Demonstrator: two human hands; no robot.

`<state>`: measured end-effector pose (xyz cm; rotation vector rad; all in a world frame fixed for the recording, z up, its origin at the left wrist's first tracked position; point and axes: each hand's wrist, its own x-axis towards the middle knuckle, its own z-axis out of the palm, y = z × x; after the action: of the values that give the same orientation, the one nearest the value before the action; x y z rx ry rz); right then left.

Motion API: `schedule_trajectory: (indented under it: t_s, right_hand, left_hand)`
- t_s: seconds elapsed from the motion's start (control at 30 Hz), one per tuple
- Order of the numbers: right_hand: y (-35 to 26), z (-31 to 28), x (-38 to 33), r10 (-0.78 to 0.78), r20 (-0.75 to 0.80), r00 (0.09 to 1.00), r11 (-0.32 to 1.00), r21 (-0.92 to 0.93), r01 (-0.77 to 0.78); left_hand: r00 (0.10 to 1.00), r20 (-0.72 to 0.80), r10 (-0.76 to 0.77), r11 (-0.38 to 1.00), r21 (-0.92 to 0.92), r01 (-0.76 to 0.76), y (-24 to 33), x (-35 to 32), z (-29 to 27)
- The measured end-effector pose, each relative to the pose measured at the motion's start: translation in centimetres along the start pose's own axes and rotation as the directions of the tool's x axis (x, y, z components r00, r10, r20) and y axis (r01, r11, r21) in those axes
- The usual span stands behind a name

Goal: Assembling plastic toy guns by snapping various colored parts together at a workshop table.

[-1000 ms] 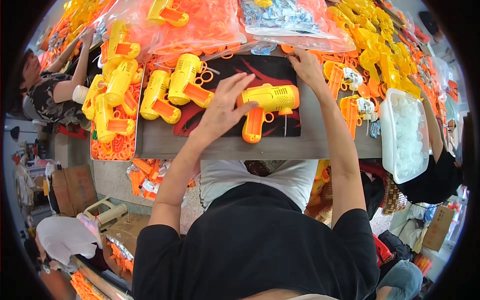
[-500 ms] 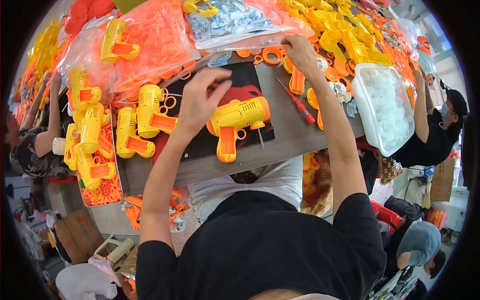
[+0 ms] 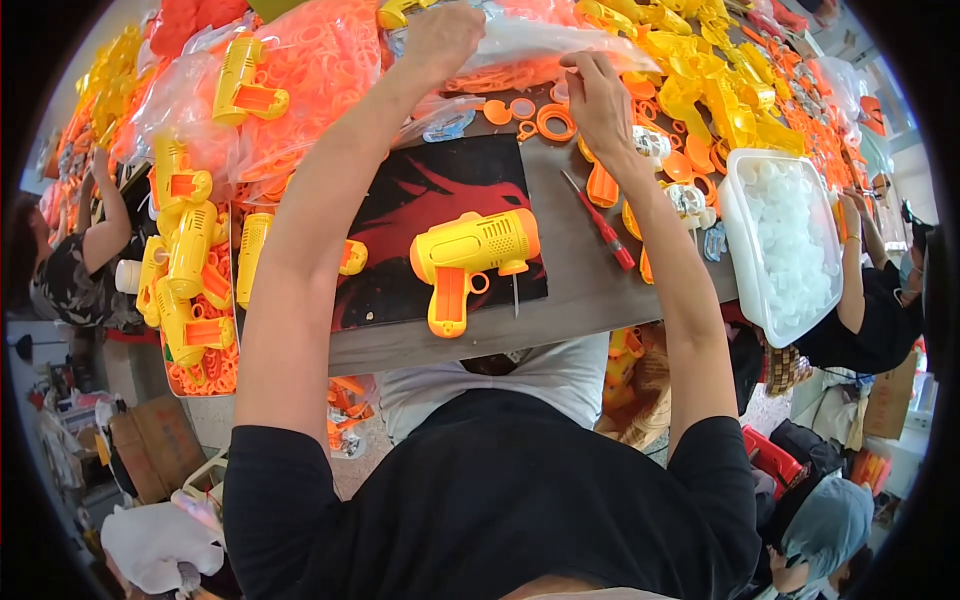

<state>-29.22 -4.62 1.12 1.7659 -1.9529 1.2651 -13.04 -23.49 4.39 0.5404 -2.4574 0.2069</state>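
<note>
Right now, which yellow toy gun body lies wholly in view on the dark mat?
The yellow toy gun body with the orange end, between the forearms. The others lie off the mat or partly hidden by the left forearm.

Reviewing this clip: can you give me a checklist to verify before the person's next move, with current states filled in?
1. Toy housing rests on the black-and-red mat, clear of both hands: ok.
2. Screwdriver lies on the table beside the mat, not under a hand: ok.
3. Left grip has firm hold of the clear plastic bag: cannot tell; it is at the bag, but its fingertips are unclear.
4. Right grip is pinching the bag: cannot tell; its fingertips are at the near edge.
5. Yellow housing left of the mat is fully visible: not ok; the left forearm partly hides it.
</note>
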Motion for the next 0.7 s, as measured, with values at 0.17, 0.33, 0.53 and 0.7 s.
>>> schedule_trajectory:
  t_s: [0.17, 0.33, 0.53, 0.7]
  right_hand:
    - [1.1, 2.9, 1.3, -0.250, 0.005, 0.968, 0.967, -0.042, 0.250]
    - [0.2, 5.0, 1.5, -0.286, -0.052, 0.957, 0.948, -0.164, 0.275]
    - [1.1, 4.8, -0.1, -0.150, 0.141, 0.979, 0.934, -0.304, 0.187]
    - [1.1, 2.9, 0.0, -0.245, 0.437, 0.866, 0.877, -0.281, 0.390]
  left_hand:
    - [0.996, 0.021, -0.081, 0.997, -0.014, 0.081, -0.2, 1.3, 0.2]
    - [0.981, 0.172, -0.093, 0.981, -0.155, 0.120, -0.2, 0.6, 0.7]
    - [0.959, 0.270, -0.090, 0.905, -0.380, 0.192, -1.9, 0.6, 1.0]
    - [0.967, -0.079, -0.243, 0.959, -0.168, 0.228, -0.7, 0.3, 1.4]
